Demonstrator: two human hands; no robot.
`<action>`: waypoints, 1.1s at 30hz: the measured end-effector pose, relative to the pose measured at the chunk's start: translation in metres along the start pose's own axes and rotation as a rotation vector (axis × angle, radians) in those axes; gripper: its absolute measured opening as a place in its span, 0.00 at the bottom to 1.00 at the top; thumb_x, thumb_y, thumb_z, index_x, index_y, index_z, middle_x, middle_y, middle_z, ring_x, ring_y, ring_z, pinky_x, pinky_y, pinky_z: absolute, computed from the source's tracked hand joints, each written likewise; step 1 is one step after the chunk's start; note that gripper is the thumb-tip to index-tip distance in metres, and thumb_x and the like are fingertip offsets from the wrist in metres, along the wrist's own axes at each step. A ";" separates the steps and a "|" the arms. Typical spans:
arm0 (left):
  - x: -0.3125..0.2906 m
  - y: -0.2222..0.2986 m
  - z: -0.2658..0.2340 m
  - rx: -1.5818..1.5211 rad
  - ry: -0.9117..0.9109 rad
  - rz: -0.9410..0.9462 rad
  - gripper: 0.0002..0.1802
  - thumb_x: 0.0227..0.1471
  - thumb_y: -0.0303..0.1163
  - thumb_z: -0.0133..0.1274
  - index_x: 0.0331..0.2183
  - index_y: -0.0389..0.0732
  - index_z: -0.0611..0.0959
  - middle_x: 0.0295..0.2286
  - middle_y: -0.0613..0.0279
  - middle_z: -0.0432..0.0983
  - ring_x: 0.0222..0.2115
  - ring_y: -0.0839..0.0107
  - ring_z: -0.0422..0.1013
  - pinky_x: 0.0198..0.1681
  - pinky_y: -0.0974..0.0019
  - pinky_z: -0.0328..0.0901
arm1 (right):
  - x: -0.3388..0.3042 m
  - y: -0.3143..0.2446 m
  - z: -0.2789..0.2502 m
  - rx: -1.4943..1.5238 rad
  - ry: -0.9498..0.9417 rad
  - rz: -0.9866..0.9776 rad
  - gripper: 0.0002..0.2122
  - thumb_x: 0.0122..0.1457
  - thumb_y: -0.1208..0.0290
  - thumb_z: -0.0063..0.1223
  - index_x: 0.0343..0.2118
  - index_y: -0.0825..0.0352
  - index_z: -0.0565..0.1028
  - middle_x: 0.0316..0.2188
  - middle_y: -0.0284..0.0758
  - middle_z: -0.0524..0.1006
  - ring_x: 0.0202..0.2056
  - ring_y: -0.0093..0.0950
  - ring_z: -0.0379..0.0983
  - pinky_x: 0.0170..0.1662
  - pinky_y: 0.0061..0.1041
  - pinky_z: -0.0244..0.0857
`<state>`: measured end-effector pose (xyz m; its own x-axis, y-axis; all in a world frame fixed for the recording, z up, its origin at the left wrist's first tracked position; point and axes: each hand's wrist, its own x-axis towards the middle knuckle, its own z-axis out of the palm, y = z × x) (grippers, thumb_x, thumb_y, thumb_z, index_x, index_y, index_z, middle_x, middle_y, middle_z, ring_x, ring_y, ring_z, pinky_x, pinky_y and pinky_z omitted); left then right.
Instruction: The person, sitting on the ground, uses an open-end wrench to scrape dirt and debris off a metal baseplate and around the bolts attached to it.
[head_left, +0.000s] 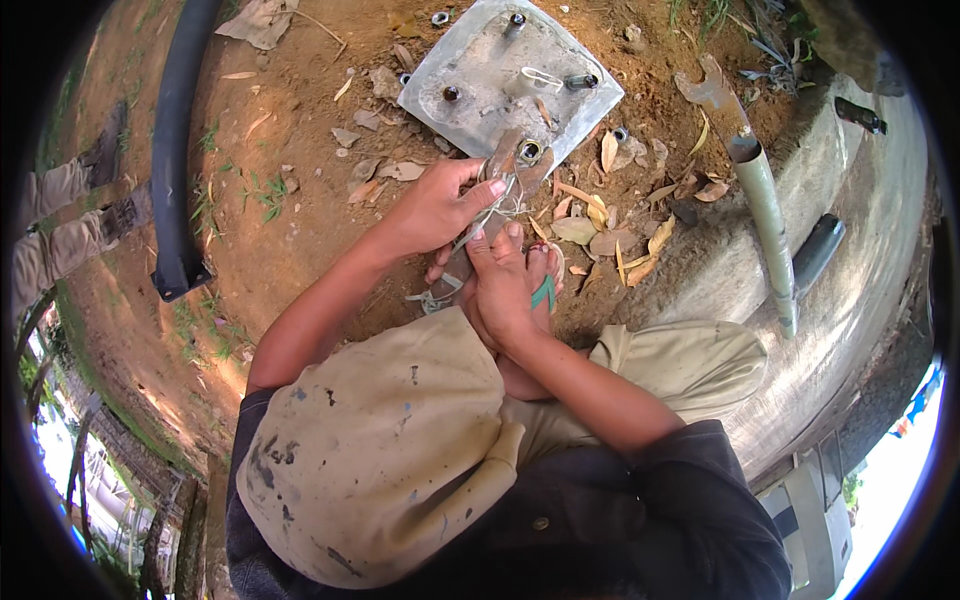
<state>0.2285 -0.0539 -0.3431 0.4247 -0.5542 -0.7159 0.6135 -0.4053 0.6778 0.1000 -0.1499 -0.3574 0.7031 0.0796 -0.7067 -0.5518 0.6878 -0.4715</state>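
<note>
In front of me a square grey concrete base [480, 70] stands out of the soil, with several dark threaded studs on it. At its near corner a ringed stud or nut [529, 151] sits beside a rusty flat metal piece [503, 150], apparently forked. My left hand [440, 208] is closed around this piece's near part, thumb on top. Tangled pale strips [492, 212] lie between my hands, seemingly wound on the piece. My right hand [503, 285] is closed just below, its thumb pressed toward the strips; its grip is partly hidden. My sandalled foot [545, 270] is beside it.
A grey pipe [768, 205] with a rusty forked end leans at the right, by a dark tube [820, 245] on a concrete ledge [700, 265]. A long dark post [178, 140] lies at the left, near another person's legs [70, 220]. Dry leaves [595, 235] litter the soil.
</note>
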 end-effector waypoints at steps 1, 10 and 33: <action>0.001 -0.009 0.006 -0.104 0.023 0.036 0.15 0.68 0.37 0.50 0.42 0.33 0.79 0.17 0.64 0.74 0.05 0.75 0.64 0.06 0.68 0.58 | -0.003 -0.005 -0.014 -0.114 -0.022 -0.005 0.08 0.76 0.68 0.38 0.46 0.67 0.69 0.28 0.36 0.75 0.28 0.28 0.74 0.33 0.27 0.70; 0.025 -0.024 0.069 -0.516 -0.246 0.222 0.30 0.68 0.40 0.52 0.64 0.36 0.66 0.51 0.55 0.76 0.48 0.68 0.72 0.54 0.62 0.68 | 0.045 -0.258 -0.073 -1.567 -0.348 0.192 0.18 0.71 0.55 0.48 0.37 0.70 0.76 0.20 0.32 0.71 0.22 0.22 0.68 0.25 0.27 0.62; 0.003 -0.028 0.005 0.262 0.259 0.322 0.18 0.64 0.40 0.57 0.28 0.37 0.77 0.20 0.69 0.69 0.24 0.82 0.61 0.27 0.68 0.60 | -0.009 -0.014 -0.001 0.068 0.160 0.182 0.13 0.74 0.69 0.44 0.58 0.65 0.70 0.49 0.36 0.78 0.47 0.29 0.80 0.42 0.26 0.76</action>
<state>0.2094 -0.0478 -0.3637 0.7375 -0.4958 -0.4585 0.2493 -0.4311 0.8672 0.1012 -0.1608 -0.3447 0.5124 0.0951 -0.8535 -0.6272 0.7203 -0.2963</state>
